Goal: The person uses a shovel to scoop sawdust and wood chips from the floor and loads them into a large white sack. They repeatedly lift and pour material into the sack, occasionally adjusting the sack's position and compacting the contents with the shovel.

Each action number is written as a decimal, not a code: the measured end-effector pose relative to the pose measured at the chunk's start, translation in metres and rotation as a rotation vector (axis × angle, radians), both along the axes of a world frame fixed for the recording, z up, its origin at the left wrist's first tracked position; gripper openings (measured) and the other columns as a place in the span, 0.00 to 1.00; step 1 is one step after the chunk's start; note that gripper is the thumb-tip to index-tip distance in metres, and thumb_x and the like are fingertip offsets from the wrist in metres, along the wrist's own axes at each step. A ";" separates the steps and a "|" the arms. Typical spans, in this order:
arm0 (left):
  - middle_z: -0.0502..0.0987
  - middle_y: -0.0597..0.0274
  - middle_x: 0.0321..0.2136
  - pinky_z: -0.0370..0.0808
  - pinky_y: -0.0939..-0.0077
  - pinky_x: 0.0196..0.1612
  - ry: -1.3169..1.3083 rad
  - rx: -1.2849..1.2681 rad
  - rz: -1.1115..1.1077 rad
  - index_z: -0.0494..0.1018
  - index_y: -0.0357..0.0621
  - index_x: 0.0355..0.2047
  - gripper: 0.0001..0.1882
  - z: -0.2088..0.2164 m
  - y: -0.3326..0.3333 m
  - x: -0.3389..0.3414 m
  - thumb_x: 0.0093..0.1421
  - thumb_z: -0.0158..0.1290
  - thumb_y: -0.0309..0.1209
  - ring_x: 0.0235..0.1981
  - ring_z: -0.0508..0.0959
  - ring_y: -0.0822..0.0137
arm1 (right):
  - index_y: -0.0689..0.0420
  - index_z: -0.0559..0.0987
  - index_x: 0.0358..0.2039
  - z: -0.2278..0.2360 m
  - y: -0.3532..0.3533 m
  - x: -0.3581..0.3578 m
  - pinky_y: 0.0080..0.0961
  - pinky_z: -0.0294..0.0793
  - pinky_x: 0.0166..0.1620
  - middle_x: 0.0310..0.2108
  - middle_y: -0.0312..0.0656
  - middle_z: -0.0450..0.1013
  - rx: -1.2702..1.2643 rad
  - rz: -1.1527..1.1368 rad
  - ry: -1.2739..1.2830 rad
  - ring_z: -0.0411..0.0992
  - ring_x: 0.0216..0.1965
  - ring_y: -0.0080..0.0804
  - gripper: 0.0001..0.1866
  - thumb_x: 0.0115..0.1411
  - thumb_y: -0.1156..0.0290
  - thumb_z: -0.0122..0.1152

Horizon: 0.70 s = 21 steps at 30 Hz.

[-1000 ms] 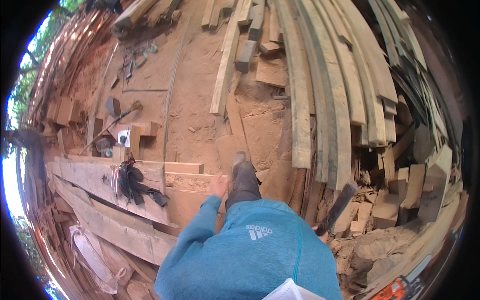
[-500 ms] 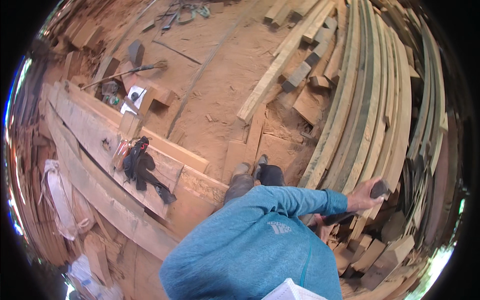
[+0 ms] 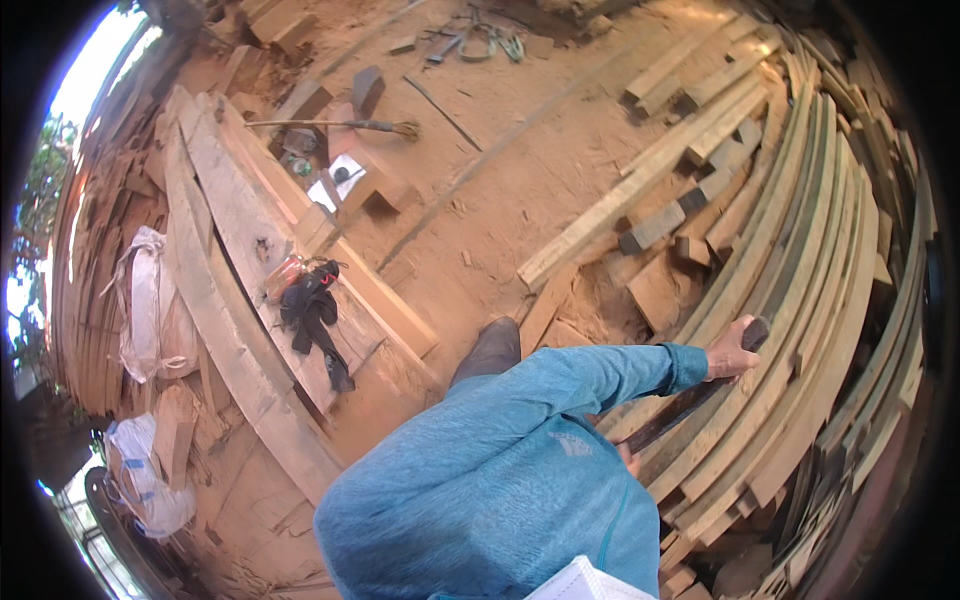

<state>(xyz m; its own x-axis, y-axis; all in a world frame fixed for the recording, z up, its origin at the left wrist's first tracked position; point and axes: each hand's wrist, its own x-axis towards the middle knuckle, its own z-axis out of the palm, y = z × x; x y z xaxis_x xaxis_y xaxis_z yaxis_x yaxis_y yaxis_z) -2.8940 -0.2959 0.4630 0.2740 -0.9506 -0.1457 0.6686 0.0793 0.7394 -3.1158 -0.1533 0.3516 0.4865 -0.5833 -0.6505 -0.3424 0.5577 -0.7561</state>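
Observation:
My left arm, in a blue sleeve, reaches across to the right. My left hand [image 3: 733, 352] is closed around the upper end of a dark brown wooden bar [image 3: 672, 418], whose blunt end sticks out past the fingers. The bar slants down toward my body, above a stack of long sawn boards [image 3: 800, 300]. At its lower end, close against my side, my right hand [image 3: 628, 459] shows only in part; its fingers seem to be wrapped on the bar, the rest being hidden by my jacket.
Thick planks [image 3: 235, 290] lie on the left, with a black cloth item [image 3: 315, 315] on them. Short blocks and a long beam [image 3: 640, 195] rest on the sandy ground [image 3: 490, 225]. A stick with a frayed tip [image 3: 350, 124] lies far left; white sacks [image 3: 150, 310] stand nearer left.
The view has turned and the scene shifted rightward. My left hand has moved up a little with the bar, and more of the bar shows. One leg now shows stepped forward.

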 end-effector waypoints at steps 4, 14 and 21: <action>0.65 0.64 0.14 0.65 0.75 0.10 -0.069 -0.033 0.004 0.58 0.41 0.49 0.25 -0.014 -0.005 0.048 0.47 0.48 0.22 0.09 0.68 0.72 | 0.60 0.72 0.27 -0.021 -0.002 0.036 0.20 0.61 0.23 0.15 0.32 0.63 -0.022 -0.198 0.151 0.62 0.17 0.21 0.13 0.54 0.65 0.64; 0.66 0.60 0.14 0.65 0.69 0.09 -0.020 0.021 0.127 0.56 0.43 0.53 0.30 -0.051 -0.026 0.263 0.48 0.51 0.25 0.09 0.68 0.68 | 0.57 0.66 0.26 -0.034 -0.003 0.265 0.23 0.53 0.14 0.12 0.32 0.57 -0.183 -0.299 0.306 0.55 0.11 0.21 0.15 0.55 0.66 0.65; 0.67 0.61 0.14 0.68 0.71 0.11 -0.064 -0.019 0.397 0.57 0.50 0.56 0.34 -0.097 0.032 0.490 0.46 0.52 0.26 0.09 0.69 0.69 | 0.59 0.64 0.29 -0.071 0.008 0.459 0.24 0.57 0.15 0.12 0.35 0.58 -0.129 0.014 0.232 0.56 0.11 0.23 0.14 0.56 0.71 0.62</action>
<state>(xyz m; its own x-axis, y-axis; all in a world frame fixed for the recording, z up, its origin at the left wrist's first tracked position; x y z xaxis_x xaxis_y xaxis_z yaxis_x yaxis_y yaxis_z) -2.4045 -0.2643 0.3664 0.6285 -0.7714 -0.1000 0.5359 0.3362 0.7744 -2.6570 -0.1451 0.2802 0.3417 -0.6627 -0.6664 -0.5218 0.4560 -0.7210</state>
